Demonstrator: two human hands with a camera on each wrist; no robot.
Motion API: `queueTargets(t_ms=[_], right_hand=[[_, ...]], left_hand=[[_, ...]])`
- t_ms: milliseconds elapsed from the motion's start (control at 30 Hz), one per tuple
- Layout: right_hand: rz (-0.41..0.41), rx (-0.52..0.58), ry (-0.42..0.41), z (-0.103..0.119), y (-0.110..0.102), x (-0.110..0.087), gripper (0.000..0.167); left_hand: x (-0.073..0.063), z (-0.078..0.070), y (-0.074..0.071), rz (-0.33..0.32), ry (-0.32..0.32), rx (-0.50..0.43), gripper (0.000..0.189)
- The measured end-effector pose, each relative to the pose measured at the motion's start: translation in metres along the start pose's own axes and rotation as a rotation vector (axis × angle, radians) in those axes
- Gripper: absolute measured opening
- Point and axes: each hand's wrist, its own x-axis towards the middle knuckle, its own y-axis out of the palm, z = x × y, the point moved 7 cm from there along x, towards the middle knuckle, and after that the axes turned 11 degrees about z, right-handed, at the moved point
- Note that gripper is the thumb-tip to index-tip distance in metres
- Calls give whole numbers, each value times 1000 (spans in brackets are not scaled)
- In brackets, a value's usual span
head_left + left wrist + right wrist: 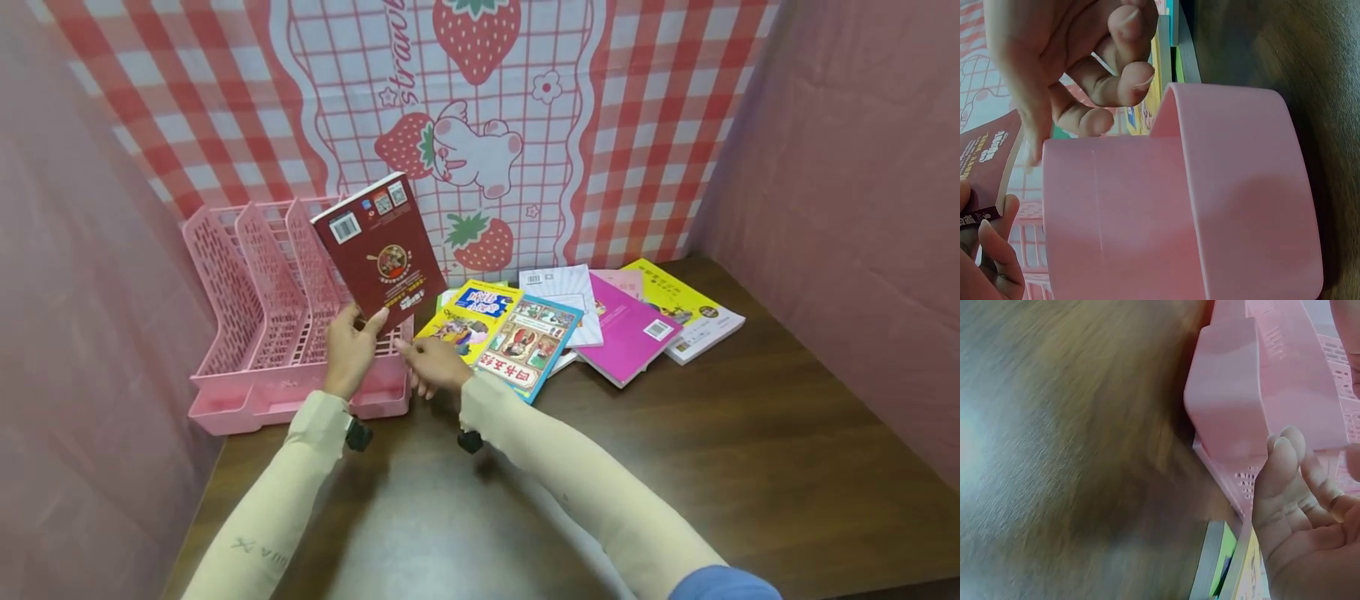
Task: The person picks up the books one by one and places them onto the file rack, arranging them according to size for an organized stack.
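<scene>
Head view: just left of centre, the maroon book is held up at a tilt, its lower edge pinched by the left hand. The right hand, near it on the right, holds nothing, fingers loosely bent. At left, the pink rack stands partly behind book and left hand. Right of centre, yellow, blue-edged and magenta books lie on the counter.
</scene>
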Motion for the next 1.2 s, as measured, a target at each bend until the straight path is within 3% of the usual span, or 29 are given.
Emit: queueTargets(t_ms=[333,500,633,867,1200], right_hand=[[33,-6,35,12,3,-1,37],[40,79,58,15,7,0,31],[41,108,97,17,6,-2,34],[47,-8,106,18,6,1,43],[41,24,85,18,9,-1,40]], left_hand=[[0,0,-4,-23,-5,64,24],[-1,0,-10,-43,-5,57,23],[-1,2,-16,-52,-4,62,23],[-6,12,-31,-70,-37,97,26],[-11,28,-56,-123,-72,138,27]])
